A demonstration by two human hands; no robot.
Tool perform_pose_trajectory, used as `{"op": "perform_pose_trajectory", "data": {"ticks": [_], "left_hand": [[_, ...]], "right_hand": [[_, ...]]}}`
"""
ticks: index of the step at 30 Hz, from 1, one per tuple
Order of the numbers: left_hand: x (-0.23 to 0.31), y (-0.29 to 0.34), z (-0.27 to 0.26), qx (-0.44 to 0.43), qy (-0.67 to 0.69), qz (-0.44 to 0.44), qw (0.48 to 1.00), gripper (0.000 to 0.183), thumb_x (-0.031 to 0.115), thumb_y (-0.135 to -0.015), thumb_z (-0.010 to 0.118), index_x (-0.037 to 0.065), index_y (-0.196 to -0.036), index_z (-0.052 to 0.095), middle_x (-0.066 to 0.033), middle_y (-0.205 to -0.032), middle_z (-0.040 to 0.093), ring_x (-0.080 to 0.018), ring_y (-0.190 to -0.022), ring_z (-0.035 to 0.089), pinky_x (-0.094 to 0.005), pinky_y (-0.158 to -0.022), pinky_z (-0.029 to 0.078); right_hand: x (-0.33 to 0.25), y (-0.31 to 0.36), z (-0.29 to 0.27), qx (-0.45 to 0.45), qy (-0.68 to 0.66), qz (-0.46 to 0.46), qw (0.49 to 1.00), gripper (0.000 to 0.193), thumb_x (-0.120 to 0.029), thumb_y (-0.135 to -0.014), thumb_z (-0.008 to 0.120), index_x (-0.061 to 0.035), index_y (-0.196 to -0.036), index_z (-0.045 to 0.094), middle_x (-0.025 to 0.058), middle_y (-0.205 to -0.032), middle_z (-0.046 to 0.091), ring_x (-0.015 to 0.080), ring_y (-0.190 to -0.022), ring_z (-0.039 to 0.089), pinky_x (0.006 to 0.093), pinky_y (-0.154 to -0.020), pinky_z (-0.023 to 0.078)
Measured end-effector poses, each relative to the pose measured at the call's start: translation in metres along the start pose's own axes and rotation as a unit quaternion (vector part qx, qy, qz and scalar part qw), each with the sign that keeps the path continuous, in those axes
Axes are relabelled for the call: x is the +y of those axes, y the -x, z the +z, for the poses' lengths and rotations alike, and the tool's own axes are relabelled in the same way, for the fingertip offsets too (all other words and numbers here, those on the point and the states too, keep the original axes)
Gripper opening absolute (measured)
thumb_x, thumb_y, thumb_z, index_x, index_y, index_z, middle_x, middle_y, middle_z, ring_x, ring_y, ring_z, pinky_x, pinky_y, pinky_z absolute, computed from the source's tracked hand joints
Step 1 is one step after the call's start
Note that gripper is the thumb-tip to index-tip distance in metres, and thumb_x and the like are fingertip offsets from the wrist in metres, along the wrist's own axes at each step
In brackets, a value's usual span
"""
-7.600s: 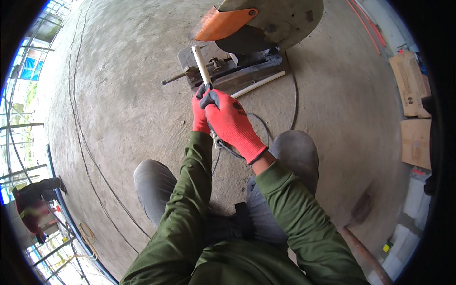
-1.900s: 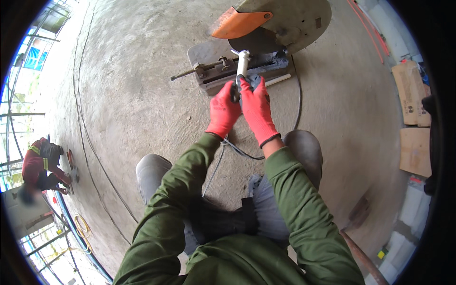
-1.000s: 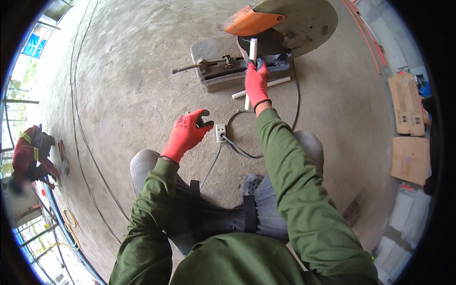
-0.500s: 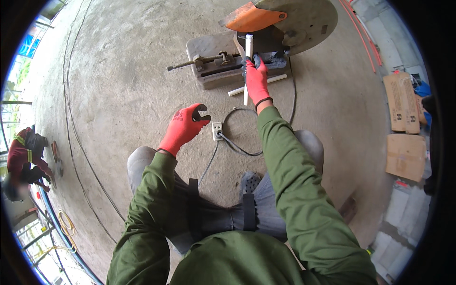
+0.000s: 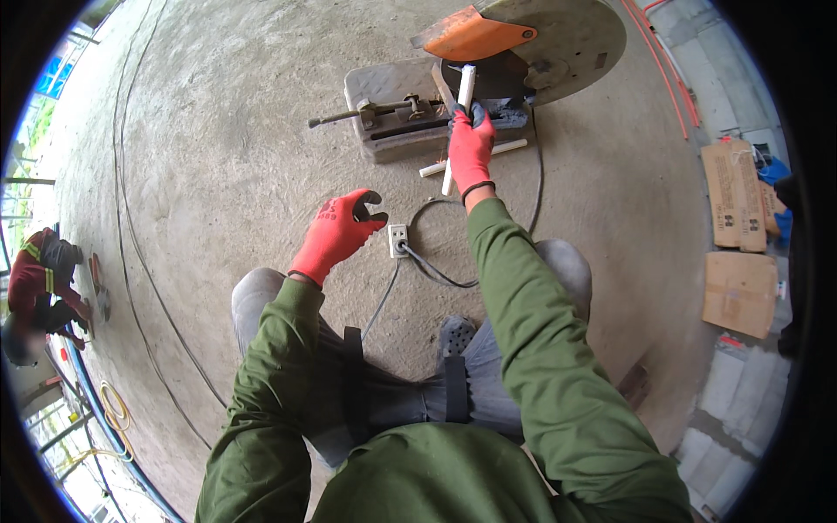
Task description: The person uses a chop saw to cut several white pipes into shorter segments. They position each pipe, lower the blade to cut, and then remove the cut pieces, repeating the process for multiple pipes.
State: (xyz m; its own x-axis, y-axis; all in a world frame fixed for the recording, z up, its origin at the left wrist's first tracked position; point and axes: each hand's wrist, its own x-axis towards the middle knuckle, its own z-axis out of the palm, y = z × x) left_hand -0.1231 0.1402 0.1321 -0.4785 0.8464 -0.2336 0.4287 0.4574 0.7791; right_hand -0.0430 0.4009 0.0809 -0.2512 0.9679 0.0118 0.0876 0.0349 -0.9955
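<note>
My right hand (image 5: 472,146), in a red and black glove, is closed round a white pipe (image 5: 468,84) held slightly tilted, its far end in front of the cut-off saw (image 5: 473,35). Beneath it a second white pipe (image 5: 509,146) lies on the concrete beside the saw base (image 5: 381,148). The saw has an orange guard and a large round disc. Empty, my left hand (image 5: 336,228) hovers above the floor with thumb and fingers curved apart, close to a white socket outlet (image 5: 398,234) that has a plug in it.
A grey cable (image 5: 440,277) loops from the outlet, and long black wires (image 5: 122,187) cross the floor at left. Cardboard boxes (image 5: 739,292) stand along the block wall at right. A co-worker (image 5: 44,288) bends down at the far left. Red tubes (image 5: 673,74) lie at upper right.
The pipe in my right hand has tilted, its far end shifting right and its near end left. My left hand has stayed almost still. The view has shifted slightly.
</note>
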Motion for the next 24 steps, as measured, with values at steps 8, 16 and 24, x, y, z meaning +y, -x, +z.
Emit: {"op": "perform_pose_trajectory", "data": {"ticks": [8, 16, 24], "left_hand": [[-0.001, 0.001, -0.001, -0.007, 0.016, -0.017, 1.000, 0.035, 0.024, -0.086, 0.082, 0.009, -0.115, 0.072, -0.0067, -0.080, 0.068, -0.0141, -0.074, 0.063, -0.0315, -0.072, 0.053], [-0.002, 0.003, -0.005, -0.014, -0.002, -0.016, 1.000, 0.039, 0.031, -0.086, 0.080, 0.010, -0.118, 0.072, -0.0131, -0.086, 0.074, -0.0272, -0.080, 0.071, -0.0383, -0.074, 0.053], [-0.003, 0.003, -0.004, -0.018, 0.009, -0.013, 1.000, 0.038, 0.027, -0.085, 0.081, 0.009, -0.117, 0.072, -0.0115, -0.085, 0.072, -0.0234, -0.079, 0.069, -0.0360, -0.075, 0.054]], "right_hand": [[-0.001, 0.008, 0.008, 0.035, 0.053, -0.039, 0.997, 0.024, -0.019, -0.097, 0.068, -0.0002, -0.112, 0.067, 0.0102, -0.087, 0.070, 0.0201, -0.074, 0.062, 0.0356, -0.071, 0.050], [-0.004, 0.015, 0.013, 0.015, 0.013, 0.019, 1.000, 0.020, -0.018, -0.098, 0.068, -0.0007, -0.109, 0.067, 0.0002, -0.080, 0.063, 0.0106, -0.066, 0.052, 0.0291, -0.060, 0.043], [0.005, 0.010, 0.013, 0.019, 0.025, 0.000, 1.000, 0.022, -0.020, -0.097, 0.069, -0.0009, -0.108, 0.068, 0.0062, -0.080, 0.067, 0.0155, -0.068, 0.059, 0.0335, -0.064, 0.048]]}}
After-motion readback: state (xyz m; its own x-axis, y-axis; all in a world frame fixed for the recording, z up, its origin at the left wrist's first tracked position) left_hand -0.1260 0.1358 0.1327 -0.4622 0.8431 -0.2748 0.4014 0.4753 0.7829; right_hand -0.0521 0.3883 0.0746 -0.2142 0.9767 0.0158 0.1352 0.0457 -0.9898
